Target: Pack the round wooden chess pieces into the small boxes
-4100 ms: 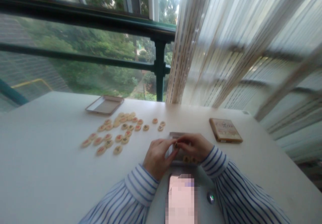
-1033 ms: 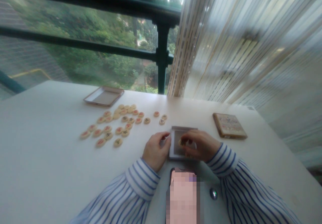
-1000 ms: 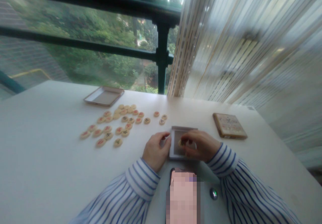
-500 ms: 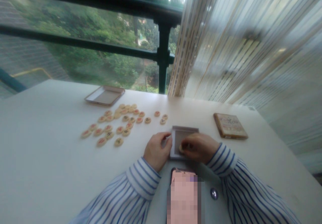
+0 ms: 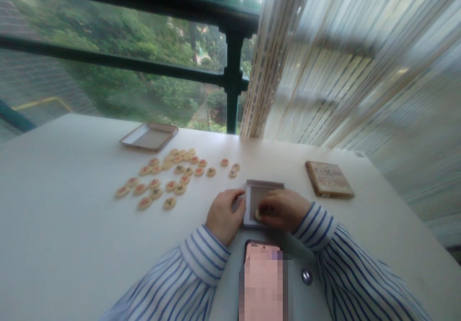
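A small shallow box (image 5: 256,198) lies on the white table in front of me. My left hand (image 5: 226,216) grips its left wall, thumb and fingers curled at the edge. Inside the box, my right hand (image 5: 283,209) pinches a round wooden Chinese chess piece (image 5: 258,214) near the floor; the hand hides the right part of the box. Left of the box, many loose chess pieces (image 5: 170,202) with red or dark characters are scattered. A couple of them lie just beyond my left hand, including a chess piece (image 5: 233,173) with a dark mark.
A box lid or tray (image 5: 148,138) lies open side up at the far left. On the right rests a flat, printed brown box (image 5: 330,179). Close to me are a phone (image 5: 262,282) and a small shiny oval object (image 5: 307,277). A string curtain (image 5: 324,61) hangs beyond the table.
My right hand has shifted very slightly left inside the box, the chess piece still pinched in it. My left hand keeps its hold on the box wall.
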A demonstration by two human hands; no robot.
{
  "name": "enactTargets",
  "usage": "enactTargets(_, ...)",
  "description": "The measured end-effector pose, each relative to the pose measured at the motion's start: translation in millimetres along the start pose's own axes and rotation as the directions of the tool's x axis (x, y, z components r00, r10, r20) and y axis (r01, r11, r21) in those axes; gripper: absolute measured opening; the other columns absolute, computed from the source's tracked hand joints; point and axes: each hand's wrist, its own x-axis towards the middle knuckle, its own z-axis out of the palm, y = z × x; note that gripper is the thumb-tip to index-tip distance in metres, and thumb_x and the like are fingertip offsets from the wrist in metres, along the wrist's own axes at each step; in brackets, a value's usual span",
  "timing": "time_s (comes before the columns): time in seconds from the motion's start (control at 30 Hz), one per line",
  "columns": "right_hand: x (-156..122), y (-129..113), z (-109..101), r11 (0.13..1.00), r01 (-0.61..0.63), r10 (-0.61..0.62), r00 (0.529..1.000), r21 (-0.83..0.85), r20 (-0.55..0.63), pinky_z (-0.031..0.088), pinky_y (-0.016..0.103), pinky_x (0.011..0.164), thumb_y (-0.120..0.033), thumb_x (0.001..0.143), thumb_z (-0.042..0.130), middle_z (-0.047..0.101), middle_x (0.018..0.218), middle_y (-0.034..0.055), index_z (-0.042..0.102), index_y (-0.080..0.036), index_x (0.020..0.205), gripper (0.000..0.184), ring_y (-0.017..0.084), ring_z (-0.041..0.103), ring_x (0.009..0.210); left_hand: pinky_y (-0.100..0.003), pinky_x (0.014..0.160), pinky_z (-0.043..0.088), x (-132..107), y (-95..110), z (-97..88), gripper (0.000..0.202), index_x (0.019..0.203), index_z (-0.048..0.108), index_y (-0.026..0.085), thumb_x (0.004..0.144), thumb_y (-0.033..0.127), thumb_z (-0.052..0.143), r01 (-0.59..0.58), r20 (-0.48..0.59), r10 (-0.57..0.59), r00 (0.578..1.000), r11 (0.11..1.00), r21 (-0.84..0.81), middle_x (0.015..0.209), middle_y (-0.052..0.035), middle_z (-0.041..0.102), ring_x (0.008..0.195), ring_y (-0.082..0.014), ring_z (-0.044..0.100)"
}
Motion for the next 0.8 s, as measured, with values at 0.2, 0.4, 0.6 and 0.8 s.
enactTargets(0.2,0.9,1.1,1.8,1.000,0.015,-0.015,1.000,-0.004,0.015,0.037,0.024,0.062,-0.033,0.072,0.055,0.064,0.076,0.0041,0.066,-0.020,0.083,0.020,0.015,0.056,0.071,-0.033,0.076,0.047,0.3,-0.8,0.7,0.021,0.090,0.061,0.017,0.072,0.024,0.054,-0.017,-0.014,0.017,1.000,1.000,0.003,0.086,-0.0049,0.065,0.082,-0.0177,0.059)
enactTargets(0.4,1.3,1.1,2.3,1.000,0.022,-0.022,1.000,-0.016,0.016,0.037,0.024,0.061,-0.035,0.073,0.054,0.063,0.076,0.0041,0.066,-0.021,0.082,0.021,0.014,0.056,0.070,-0.033,0.075,0.047,0.1,-1.7,1.4,0.021,0.091,0.060,0.017,0.072,0.025,0.054,-0.017,-0.009,0.018,1.000,1.000,0.010,0.085,-0.0049,0.065,0.080,-0.0177,0.059)
enactTargets(0.6,0.7,0.9,2.6,0.999,0.041,-0.040,0.999,-0.034,0.021,0.036,0.023,0.060,-0.034,0.074,0.053,0.063,0.074,0.0035,0.066,-0.021,0.080,0.020,0.014,0.054,0.069,-0.033,0.077,0.047,-0.2,-1.6,1.3,0.021,0.091,0.060,0.017,0.073,0.024,0.053,-0.014,0.000,0.014,1.000,1.000,0.005,0.087,-0.0053,0.065,0.084,-0.0181,0.058)
enactTargets(0.8,-0.2,2.2,3.4,0.998,0.038,-0.037,0.999,-0.046,0.022,0.035,0.024,0.060,-0.034,0.073,0.053,0.062,0.074,0.0028,0.066,-0.022,0.080,0.019,0.014,0.055,0.069,-0.032,0.078,0.047,0.0,-1.5,1.6,0.021,0.091,0.060,0.017,0.072,0.024,0.054,-0.013,0.008,0.013,1.000,1.000,0.009,0.087,-0.0054,0.065,0.084,-0.0177,0.059)
